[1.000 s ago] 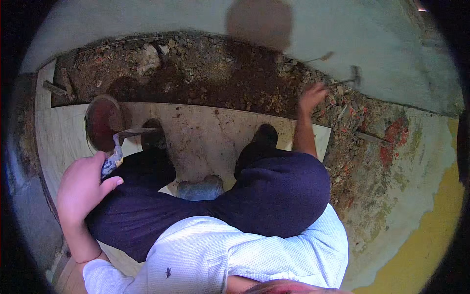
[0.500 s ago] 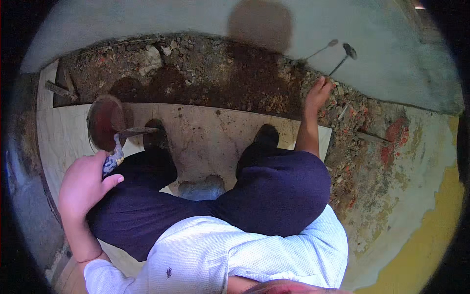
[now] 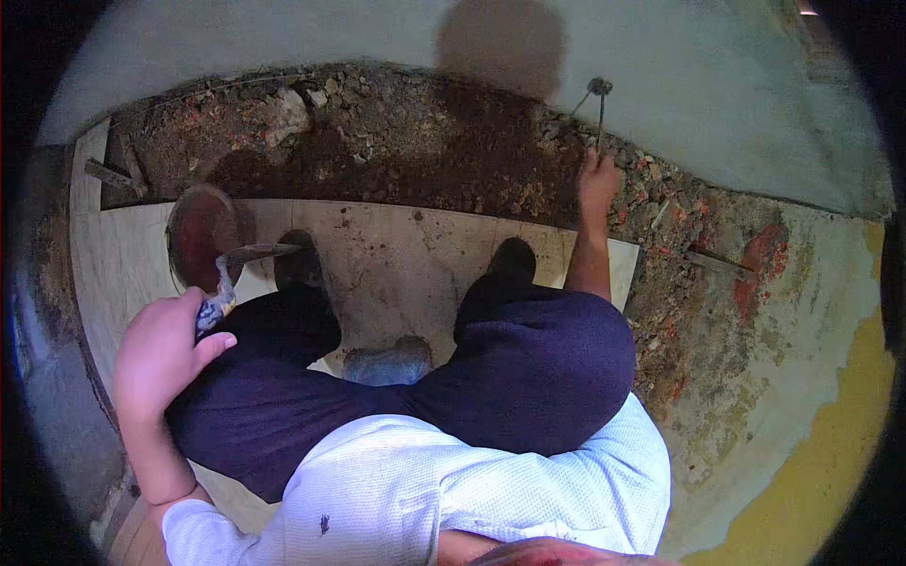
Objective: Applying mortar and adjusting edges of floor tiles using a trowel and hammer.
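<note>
Seen from above, a seated or squatting person in dark trousers [image 3: 528, 377] holds two tools, one in each hand. At right, the right hand [image 3: 596, 189] closes around the lower end of one thin-handled hammer [image 3: 601, 92]; its long axis runs near to far, head at the far end, just by the pale far wall [image 3: 359, 38], where its shadow meets it. Whether the head touches the wall is unclear. At left, the left hand [image 3: 160, 349] is wrapped around the grip of one trowel [image 3: 260, 252], thumb partly extended; the grip runs near to far, and the blade points right, toward the left one of two dark shoes [image 3: 514, 259]. Beyond the trowel's neck stands one round reddish pan [image 3: 200, 231]. A band of rubble [image 3: 377, 123] lies between pale tiles [image 3: 387, 236] and the wall.
</note>
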`<state>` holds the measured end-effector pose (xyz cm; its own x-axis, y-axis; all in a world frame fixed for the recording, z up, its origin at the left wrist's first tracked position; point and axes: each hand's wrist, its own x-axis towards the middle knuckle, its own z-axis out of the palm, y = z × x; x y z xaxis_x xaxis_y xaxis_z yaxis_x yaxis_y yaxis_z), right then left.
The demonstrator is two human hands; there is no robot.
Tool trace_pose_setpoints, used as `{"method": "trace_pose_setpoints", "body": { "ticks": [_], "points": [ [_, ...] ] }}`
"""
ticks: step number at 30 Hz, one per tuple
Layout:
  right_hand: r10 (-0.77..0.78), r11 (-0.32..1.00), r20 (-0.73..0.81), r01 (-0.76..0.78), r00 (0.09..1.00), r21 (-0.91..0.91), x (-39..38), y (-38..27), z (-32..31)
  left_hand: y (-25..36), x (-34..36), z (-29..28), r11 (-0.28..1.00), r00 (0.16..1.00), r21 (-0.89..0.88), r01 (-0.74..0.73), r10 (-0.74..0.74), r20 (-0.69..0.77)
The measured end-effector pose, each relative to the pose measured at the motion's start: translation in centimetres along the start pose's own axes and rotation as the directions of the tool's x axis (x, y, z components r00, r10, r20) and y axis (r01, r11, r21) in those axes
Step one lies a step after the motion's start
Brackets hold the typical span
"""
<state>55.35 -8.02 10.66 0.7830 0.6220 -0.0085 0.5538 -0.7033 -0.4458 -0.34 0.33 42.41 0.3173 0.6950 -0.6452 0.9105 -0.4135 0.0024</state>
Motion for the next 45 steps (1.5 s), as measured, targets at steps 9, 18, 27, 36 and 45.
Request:
{"method": "trace_pose_setpoints", "body": {
  "ticks": [9, 18, 27, 36, 45],
  "points": [
    [-0.106, 0.994, 0.211, 0.110, 0.972, -0.005, -9.2, 9.1, 6.8, -0.2, 0.0, -0.5, 0.999, 0.999, 0.038, 0.002, -0.003, 0.037],
    [0.128, 0.985, 0.320, -0.157, 0.939, 0.066, -19.0, 11.6, 8.3, -0.1, 1.3, 0.6, 0.976, 0.981, 0.116, -0.187, 0.192, -0.040],
    [0.231, 0.948, 0.428, -0.302, 0.874, 0.105, -21.1, 11.3, 13.2, 0.9, 11.5, 6.6, 0.954, 0.955, 0.082, -0.289, 0.293, -0.042],
    [0.292, 0.914, 0.486, -0.389, 0.824, 0.111, -22.5, 12.0, 14.8, 17.6, 30.9, 18.7, 0.889, 0.925, -0.257, -0.380, 0.366, -0.101],
    [0.296, 0.887, 0.533, -0.435, 0.793, 0.155, -22.9, 11.5, 16.2, 24.0, 34.7, 26.9, -0.090, 0.941, -0.938, 0.335, -0.019, 0.338]
  ]
}}
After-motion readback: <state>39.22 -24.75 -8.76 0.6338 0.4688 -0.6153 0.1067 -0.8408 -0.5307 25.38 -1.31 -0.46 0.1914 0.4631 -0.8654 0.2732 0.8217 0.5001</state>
